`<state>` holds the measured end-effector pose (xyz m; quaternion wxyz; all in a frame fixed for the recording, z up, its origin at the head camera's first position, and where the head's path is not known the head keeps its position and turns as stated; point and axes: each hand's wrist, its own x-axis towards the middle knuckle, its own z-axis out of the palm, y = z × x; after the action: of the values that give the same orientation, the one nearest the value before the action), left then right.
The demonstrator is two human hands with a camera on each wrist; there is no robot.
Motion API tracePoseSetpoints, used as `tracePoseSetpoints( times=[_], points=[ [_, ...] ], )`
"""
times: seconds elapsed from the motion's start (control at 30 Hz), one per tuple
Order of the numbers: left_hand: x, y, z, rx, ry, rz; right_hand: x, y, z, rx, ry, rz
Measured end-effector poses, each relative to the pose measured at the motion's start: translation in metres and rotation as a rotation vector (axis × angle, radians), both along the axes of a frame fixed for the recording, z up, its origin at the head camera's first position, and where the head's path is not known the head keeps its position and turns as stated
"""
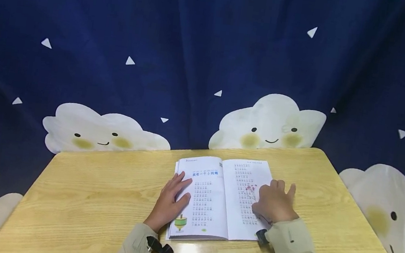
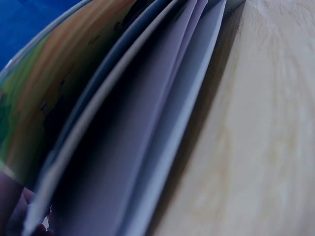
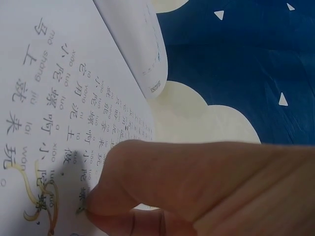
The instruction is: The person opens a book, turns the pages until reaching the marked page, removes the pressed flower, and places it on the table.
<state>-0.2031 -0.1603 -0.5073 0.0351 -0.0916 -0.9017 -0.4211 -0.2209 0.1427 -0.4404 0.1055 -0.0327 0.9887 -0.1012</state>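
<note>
An open book (image 1: 201,211) with printed Chinese characters lies on the wooden table. My left hand (image 1: 169,200) rests on the left page near its outer edge, fingers straight and thumb spread apart. In the left wrist view, the book's page edges (image 2: 162,118) stand fanned close to the camera, and only a sliver of hand (image 2: 11,206) shows at the lower left. On the right page, my right hand (image 1: 274,201) has its fingers curled. Its thumb and a bent finger meet against the printed text in the right wrist view; nothing visible is between them.
The light wooden table (image 1: 99,198) extends on both sides of the book. Behind it hangs a dark blue curtain (image 1: 195,58) with white triangles and smiling clouds. A black wrist strap with a small camera (image 1: 160,248) sits on the left sleeve.
</note>
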Motion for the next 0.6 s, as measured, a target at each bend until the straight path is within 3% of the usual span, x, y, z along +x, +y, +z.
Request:
tracePoseSetpoints(
  times=[0.6],
  points=[
    [0.0005, -0.0016, -0.0016, 0.014, 0.045, -0.019, -0.0002, 0.002, 0.0022, -0.033, 0.01, 0.016]
  ],
)
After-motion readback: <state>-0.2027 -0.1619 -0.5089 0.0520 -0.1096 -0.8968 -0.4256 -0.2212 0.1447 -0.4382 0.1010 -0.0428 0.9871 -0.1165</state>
